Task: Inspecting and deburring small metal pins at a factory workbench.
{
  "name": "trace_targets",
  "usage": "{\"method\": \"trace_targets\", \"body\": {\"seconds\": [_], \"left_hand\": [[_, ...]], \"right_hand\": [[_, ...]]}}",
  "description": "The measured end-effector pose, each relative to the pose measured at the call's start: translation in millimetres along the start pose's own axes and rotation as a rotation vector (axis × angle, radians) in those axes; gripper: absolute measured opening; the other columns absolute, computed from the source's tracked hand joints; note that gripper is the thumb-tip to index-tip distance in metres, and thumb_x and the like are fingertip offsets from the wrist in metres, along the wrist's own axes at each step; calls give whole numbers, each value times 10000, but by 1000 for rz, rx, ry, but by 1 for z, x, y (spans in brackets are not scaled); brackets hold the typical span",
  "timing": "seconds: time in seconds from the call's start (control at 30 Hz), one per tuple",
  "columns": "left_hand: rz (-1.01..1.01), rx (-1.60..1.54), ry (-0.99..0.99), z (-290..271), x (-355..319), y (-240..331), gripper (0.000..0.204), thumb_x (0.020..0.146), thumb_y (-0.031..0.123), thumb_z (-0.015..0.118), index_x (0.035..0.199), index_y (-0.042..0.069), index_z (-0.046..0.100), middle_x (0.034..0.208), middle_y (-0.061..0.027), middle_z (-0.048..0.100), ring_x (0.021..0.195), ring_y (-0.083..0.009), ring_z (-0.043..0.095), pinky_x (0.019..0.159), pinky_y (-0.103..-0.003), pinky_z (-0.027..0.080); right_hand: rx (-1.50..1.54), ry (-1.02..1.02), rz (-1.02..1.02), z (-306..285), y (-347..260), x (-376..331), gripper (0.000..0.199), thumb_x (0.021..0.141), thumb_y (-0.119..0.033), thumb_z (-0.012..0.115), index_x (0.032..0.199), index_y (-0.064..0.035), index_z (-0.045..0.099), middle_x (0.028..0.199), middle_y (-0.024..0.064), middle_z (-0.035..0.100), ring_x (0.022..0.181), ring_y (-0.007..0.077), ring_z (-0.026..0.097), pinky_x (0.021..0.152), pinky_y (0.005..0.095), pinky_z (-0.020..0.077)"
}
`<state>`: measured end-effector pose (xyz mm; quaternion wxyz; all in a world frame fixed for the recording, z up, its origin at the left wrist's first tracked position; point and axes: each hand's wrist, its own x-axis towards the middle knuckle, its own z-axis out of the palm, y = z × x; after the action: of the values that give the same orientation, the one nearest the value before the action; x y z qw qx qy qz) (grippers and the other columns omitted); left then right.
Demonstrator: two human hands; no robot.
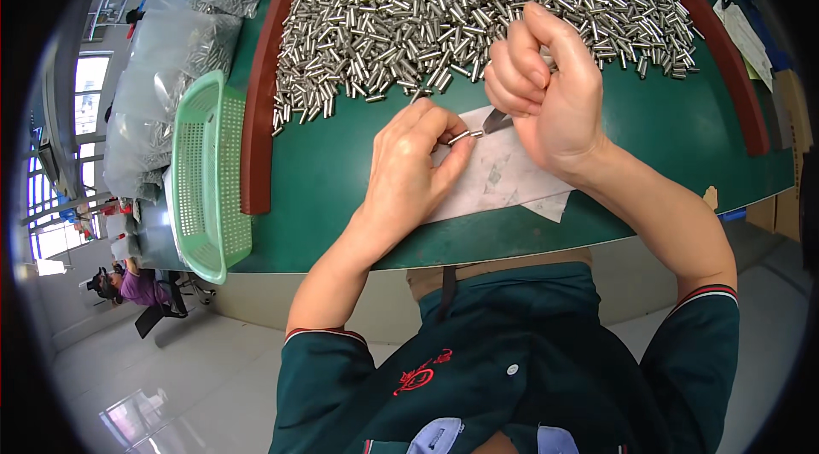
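My left hand [408,151] is closed over a pale sheet on the green table, with a short shiny metal pin [461,137] pinched between thumb and fingers. A second pin end [477,133] shows beside it, and it is unclear whether this one is held too. My right hand [559,91] is curled into a grip just to the right. From under it a dark, flat, pointed tool [495,120] reaches toward the pins; its handle is hidden in the fist. The pale sheet [499,168], marked with dark smudges, lies beneath both hands.
A wide heap of metal pins [409,19] covers the far table between red-brown side rails [258,147] [742,87]. At the left stand a light green plastic basket [198,189] and clear bags of pins [205,44]. Another person [145,286] sits far left.
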<state>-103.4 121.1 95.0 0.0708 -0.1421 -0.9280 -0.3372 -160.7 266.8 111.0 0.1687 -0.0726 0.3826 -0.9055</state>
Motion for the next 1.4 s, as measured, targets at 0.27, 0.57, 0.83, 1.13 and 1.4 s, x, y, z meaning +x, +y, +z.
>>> {"method": "trace_targets", "body": {"seconds": [0.27, 0.57, 0.83, 1.13, 1.4], "left_hand": [[3, 0, 11, 2, 1, 1, 108, 663, 41, 632, 681, 10, 530, 635, -75, 507, 545, -207, 496, 503, -313, 407], [1, 23, 25, 3, 1, 2, 107, 650, 36, 637, 665, 15, 533, 616, -70, 500, 528, -201, 494, 486, -307, 403], [8, 9, 4, 4, 1, 0, 111, 645, 31, 641, 667, 16, 532, 615, -68, 498, 523, -199, 494, 482, -305, 403], [3, -4, -13, 3, 2, 0, 119, 653, 31, 647, 674, 16, 530, 615, -67, 496, 524, -198, 495, 485, -304, 402], [-22, -18, -14, 2, 3, 1, 128, 650, 28, 654, 679, 12, 531, 617, -70, 499, 516, -195, 495, 480, -300, 401]], "right_hand": [[37, 59, -13, -3, 1, 1, 434, 894, -277, 293, 486, -137, 250, 425, -31, 217, 391, 78, 141, 400, 239, 161], [54, 70, 7, -6, 3, -1, 414, 878, -253, 297, 483, -140, 237, 424, -32, 217, 395, 79, 147, 403, 240, 165], [60, 31, 35, -7, 3, 0, 413, 876, -248, 294, 482, -141, 234, 425, -33, 218, 396, 79, 149, 407, 239, 168], [74, 7, 19, -7, 4, -2, 412, 880, -245, 287, 484, -140, 240, 425, -34, 224, 396, 78, 157, 411, 236, 173], [44, -13, -29, -6, 7, -5, 407, 878, -238, 285, 486, -137, 248, 424, -32, 229, 394, 79, 155, 409, 237, 171]]}}
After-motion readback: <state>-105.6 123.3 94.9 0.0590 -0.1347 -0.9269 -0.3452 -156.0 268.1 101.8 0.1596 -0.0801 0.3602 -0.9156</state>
